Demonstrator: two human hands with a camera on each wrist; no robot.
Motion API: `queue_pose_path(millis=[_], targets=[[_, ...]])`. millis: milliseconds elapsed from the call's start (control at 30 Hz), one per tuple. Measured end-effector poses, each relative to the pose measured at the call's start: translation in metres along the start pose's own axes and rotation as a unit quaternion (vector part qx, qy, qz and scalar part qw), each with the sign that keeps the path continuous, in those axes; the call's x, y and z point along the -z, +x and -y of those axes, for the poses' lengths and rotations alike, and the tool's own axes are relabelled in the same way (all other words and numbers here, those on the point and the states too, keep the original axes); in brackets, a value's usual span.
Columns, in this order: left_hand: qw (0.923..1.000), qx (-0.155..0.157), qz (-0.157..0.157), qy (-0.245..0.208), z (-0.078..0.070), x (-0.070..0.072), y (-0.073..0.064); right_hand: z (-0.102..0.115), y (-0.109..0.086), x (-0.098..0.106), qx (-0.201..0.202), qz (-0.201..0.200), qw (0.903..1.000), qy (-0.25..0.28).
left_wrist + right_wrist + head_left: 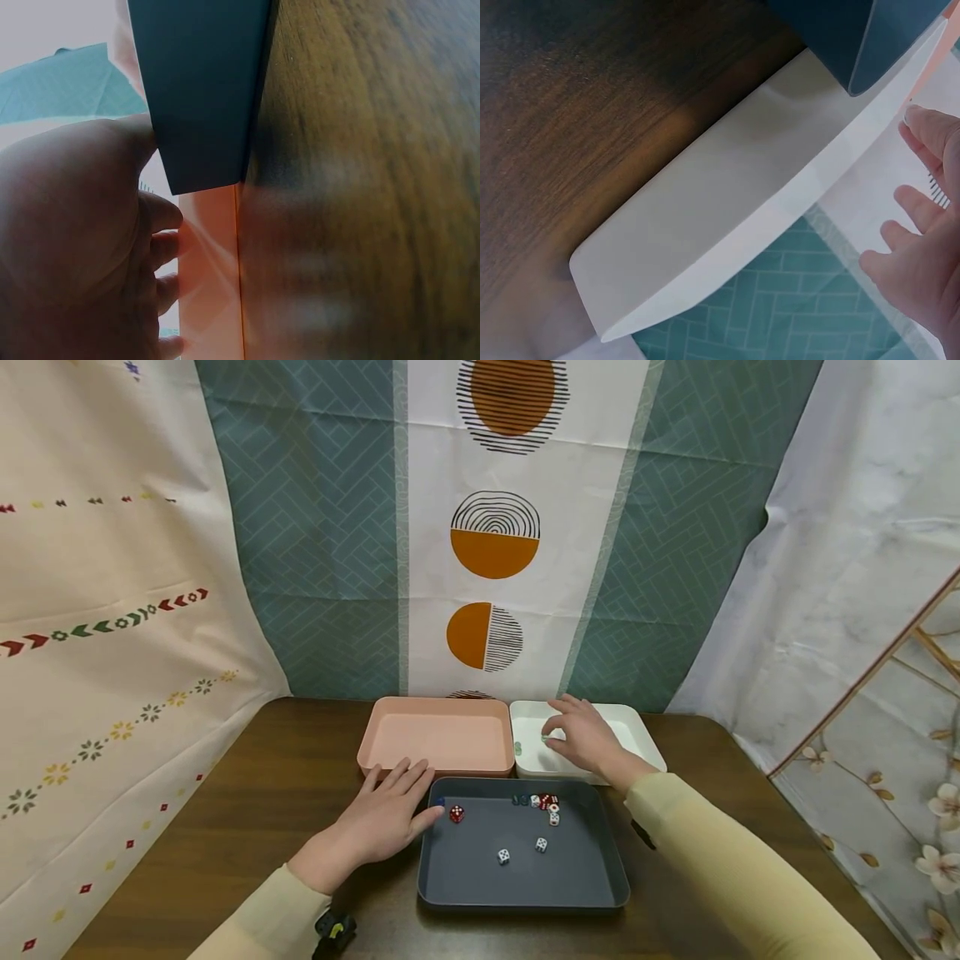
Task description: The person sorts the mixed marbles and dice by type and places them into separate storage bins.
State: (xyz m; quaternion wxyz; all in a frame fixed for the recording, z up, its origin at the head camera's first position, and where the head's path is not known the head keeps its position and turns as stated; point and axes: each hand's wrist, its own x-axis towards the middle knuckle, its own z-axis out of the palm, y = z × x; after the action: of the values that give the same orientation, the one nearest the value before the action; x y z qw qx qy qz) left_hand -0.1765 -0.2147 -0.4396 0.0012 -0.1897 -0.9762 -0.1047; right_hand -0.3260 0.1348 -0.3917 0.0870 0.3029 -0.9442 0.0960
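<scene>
1. While the dark tray (517, 889) sits closest to the person, the white tray (622, 727) lies beyond its right part; over that one the right hand (587, 739) pinches a small green piece (544, 738), apparently a die, between thumb and index fingertips.
2. Judging by its size, the piece should be light, stiff and hard to break, but smooth enough to slip or spin; opposite flat faces would give the surest hold.
3. To the left of the dark tray, the left hand (378, 818) is spread, holding nothing, its thumb at that tray's left rim; whether it presses there I cannot tell. Its fingers reach toward the pink tray (442, 739), beyond the dark tray's left part.
4. Inside the dark tray, the red die (457, 814) near the left rim and the white die (503, 857) nearer the middle stand apart, leaving fingertips room; dice bunched by the far rim (544, 801) probably need a narrower pinch from above.
</scene>
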Motion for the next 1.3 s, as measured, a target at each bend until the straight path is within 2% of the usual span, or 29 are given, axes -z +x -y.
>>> queue_pose_path(millis=[200,500,833,1300], targets=[[1.0,-0.005,-0.003,0.002,0.001,-0.001,0.001,-0.001,0.005,-0.003,-0.013,0.02,0.9997,-0.005],[0.9999,0.006,0.006,0.01,-0.002,0.003,0.0,-0.002,0.014,-0.009,-0.022,0.029,0.9993,-0.011],[1.0,0.002,0.005,0.003,-0.002,0.002,-0.001,0.006,0.02,-0.017,-0.022,0.048,0.9984,-0.02],[0.9998,0.009,0.006,0.015,-0.003,0.002,-0.001,0.01,0.023,-0.023,-0.021,0.048,0.9983,-0.027]])
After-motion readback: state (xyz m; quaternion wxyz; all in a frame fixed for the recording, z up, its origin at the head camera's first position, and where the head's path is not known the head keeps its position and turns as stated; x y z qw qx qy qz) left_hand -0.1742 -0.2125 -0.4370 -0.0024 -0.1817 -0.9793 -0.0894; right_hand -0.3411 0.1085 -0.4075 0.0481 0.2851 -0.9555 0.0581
